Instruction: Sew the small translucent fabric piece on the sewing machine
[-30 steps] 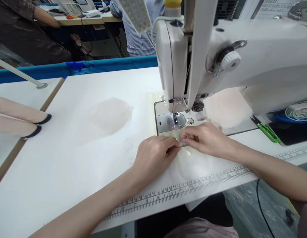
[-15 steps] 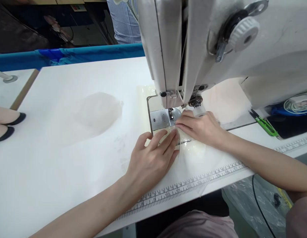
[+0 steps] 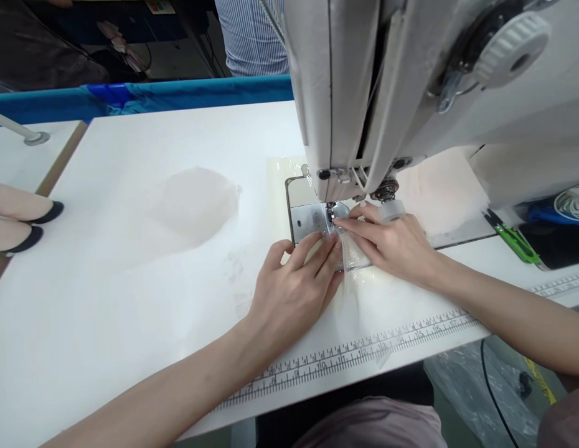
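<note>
A thin, see-through strip of fabric (image 3: 349, 292) lies at the sewing machine's presser foot (image 3: 331, 213) and trails toward the table's front edge. My left hand (image 3: 296, 280) rests on the table with its fingers bent together, the fingertips closed on the fabric at the front of the metal needle plate (image 3: 305, 223). My right hand (image 3: 392, 246) is pinched on the same fabric, its index fingertip close beside the presser foot. The fingertips partly hide the fabric's edge. The sewing machine head (image 3: 345, 93) rises above both hands.
Green-handled thread snips (image 3: 516, 239) lie at the right beside a dark flat object (image 3: 558, 242). Pale fabric (image 3: 441, 193) lies under the machine arm. A printed ruler (image 3: 364, 351) runs along the front edge. Two pale, dark-tipped objects (image 3: 25, 218) jut in at left. A person's striped garment (image 3: 254, 37) shows behind.
The view has shifted slightly, so the machine appears farther right. My right fingertips have moved closer to the presser foot, and the fabric now reaches it. My left hand remains near the plate's front.
</note>
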### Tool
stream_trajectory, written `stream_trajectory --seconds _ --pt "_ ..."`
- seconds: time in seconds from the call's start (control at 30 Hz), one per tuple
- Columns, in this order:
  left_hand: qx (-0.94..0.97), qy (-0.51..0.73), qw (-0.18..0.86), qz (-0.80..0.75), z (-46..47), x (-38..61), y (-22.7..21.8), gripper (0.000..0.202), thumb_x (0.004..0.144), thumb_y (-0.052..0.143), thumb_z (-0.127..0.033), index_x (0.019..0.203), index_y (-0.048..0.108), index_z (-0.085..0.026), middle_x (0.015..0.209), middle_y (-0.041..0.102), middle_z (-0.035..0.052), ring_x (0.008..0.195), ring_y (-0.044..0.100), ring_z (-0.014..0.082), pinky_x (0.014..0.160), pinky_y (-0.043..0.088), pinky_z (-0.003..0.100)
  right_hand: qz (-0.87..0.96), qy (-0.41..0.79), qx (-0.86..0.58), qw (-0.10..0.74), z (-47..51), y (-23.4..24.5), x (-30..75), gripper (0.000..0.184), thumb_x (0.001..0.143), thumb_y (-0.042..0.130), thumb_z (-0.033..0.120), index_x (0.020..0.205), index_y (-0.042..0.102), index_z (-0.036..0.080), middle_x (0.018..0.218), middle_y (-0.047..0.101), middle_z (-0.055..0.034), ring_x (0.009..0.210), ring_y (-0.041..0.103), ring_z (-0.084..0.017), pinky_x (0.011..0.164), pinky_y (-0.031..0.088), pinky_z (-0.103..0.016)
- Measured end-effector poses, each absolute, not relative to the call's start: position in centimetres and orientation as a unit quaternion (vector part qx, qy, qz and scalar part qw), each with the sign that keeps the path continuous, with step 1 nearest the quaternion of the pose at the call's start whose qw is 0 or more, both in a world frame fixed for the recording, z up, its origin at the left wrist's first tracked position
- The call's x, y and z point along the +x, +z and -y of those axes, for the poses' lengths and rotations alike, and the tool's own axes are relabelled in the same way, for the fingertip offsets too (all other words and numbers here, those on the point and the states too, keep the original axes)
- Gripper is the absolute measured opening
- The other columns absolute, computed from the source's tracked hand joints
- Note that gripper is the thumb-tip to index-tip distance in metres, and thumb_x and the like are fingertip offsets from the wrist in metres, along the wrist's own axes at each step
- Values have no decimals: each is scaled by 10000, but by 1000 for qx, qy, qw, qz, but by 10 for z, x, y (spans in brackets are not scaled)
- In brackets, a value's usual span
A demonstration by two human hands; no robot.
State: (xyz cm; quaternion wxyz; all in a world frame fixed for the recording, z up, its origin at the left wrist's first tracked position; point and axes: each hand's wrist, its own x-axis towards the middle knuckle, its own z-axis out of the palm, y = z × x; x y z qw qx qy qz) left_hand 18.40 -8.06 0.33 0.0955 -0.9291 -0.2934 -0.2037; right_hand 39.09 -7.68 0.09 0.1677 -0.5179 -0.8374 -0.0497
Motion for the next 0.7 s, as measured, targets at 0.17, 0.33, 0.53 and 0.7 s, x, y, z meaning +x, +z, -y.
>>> stream_trajectory --seconds 0.17,0.33,0.53,0.7 --pt "-930 -207 77 296 79 184 4 293 928 523 -197 1201 623 -162 1249 647 96 1092 625 272 756 447 410 838 -56 -505 200 78 0 391 308 965 436 269 1134 691 234 915 705 -35 673 613 -121 499 347 -255" --pt "-929 -208 83 294 78 184 4 290 925 533 -200 1197 624 -159 1237 656 83 1078 630 263 742 443 406 847 -65 -488 203 81 1 390 286 954 469 309 1086 705 216 863 708 -19 631 593 -110 484 337 -253" --pt "-930 -199 108 289 80 185 2 278 936 536 -218 1184 619 -125 1233 659 62 1087 626 229 759 419 391 838 -59 -499 212 78 0 393 284 937 491 284 1110 701 199 903 696 -36 722 614 -142 559 397 -269" --pt "-930 -199 112 287 80 185 2 253 932 543 -221 1141 641 -120 1248 648 68 1090 624 231 761 412 389 850 -60 -486 194 77 1 392 312 957 465 293 1176 676 222 882 681 -47 729 604 -145 530 349 -267"
